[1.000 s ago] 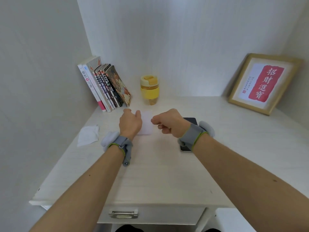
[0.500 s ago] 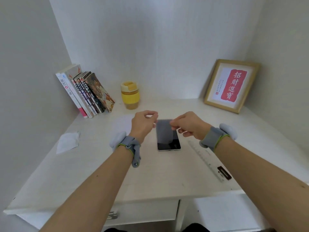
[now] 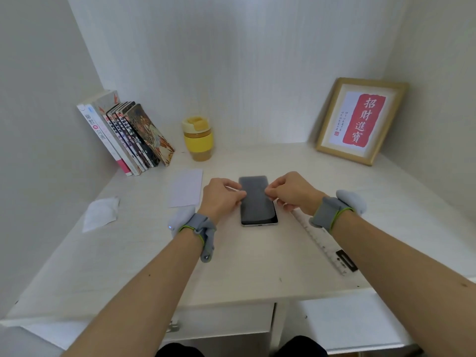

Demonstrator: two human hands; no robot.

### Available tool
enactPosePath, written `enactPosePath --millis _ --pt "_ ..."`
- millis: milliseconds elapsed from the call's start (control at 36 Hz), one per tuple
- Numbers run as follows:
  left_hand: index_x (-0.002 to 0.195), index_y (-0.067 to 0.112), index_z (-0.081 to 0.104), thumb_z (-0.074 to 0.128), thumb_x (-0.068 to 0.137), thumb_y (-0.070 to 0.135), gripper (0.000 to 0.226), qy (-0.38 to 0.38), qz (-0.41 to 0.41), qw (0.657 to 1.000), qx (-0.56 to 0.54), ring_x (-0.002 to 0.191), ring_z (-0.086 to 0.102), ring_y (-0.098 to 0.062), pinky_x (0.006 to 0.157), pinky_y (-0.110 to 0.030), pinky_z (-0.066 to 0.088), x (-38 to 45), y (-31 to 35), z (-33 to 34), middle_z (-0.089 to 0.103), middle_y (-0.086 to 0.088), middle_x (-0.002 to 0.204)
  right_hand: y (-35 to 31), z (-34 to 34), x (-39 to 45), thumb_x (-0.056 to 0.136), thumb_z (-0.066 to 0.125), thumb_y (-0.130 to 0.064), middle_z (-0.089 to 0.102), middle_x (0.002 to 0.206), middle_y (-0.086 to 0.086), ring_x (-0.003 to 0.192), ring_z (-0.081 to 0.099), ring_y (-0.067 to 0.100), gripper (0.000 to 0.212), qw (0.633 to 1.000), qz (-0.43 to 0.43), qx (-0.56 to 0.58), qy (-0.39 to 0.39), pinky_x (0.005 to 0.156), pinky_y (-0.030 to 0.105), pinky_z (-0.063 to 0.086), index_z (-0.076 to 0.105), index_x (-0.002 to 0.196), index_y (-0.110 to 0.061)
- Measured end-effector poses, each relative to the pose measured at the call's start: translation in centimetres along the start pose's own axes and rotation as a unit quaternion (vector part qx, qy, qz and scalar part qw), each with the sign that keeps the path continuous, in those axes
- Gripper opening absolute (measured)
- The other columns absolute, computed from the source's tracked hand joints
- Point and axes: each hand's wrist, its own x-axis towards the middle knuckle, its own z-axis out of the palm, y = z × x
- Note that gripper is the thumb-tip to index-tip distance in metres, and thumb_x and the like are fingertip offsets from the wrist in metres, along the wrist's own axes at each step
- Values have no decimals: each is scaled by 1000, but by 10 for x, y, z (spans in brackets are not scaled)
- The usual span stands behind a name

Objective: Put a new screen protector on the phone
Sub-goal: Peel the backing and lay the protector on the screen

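A dark phone (image 3: 258, 215) lies face up in the middle of the white desk (image 3: 128, 266), its bottom edge toward me. A thin clear screen protector (image 3: 255, 188) is held just over its screen and lined up with it; I cannot tell whether it touches the glass. My left hand (image 3: 221, 198) pinches the protector's left edge between thumb and forefinger. My right hand (image 3: 295, 191) pinches the right edge the same way. Both wrists wear grey bands.
A white packet (image 3: 186, 190) lies left of the phone and a crumpled wipe (image 3: 100, 212) farther left. A clear ruler (image 3: 325, 244) lies on the right. Books (image 3: 126, 137), a yellow cup (image 3: 198, 137) and a framed print (image 3: 360, 119) stand at the back.
Both hands have left the white packet, come over the phone with the protector pinched between them, and sunk lower toward the screen. My view has swung to the right.
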Motion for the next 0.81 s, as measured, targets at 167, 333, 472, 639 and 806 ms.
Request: enactPosePath --millis 167,333,472,639,806 --pt "92 12 69 75 79 19 16 6 17 999 42 48 59 -4 63 -19 51 0 -3 5 70 -7 73 2 1 -2 88 64 -9 65 74 14 58 53 25 10 1000 -10 -7 -2 52 29 44 70 81 -6" --pt "89 14 70 77 77 22 17 11 31 997 73 59 61 -11 80 -30 55 -1 -3 6 72 -6 75 2 0 -2 88 66 -13 69 76 15 58 57 22 9 999 -20 -46 2 54 26 52 70 80 -11" --pt "86 19 69 78 75 25 15 5 29 995 92 79 68 -19 85 -36 55 -1 -4 6 72 -4 79 1 0 -4 88 67 -14 64 64 9 49 54 17 7 997 -25 -70 2 49 22 51 70 83 -11" --pt "87 19 69 77 76 25 15 4 26 995 101 84 68 -20 86 -36 54 -2 -4 6 72 -4 83 1 -1 -8 89 67 -14 65 63 10 48 53 18 9 997 -29 -78 -1 51 23 52 67 80 -12" --pt "93 15 71 77 76 24 20 11 30 993 110 87 67 -19 84 -32 53 -2 -3 7 72 -3 85 1 0 -10 89 65 -12 66 67 14 49 52 21 14 995 -39 -94 6 49 23 49 64 75 -14"
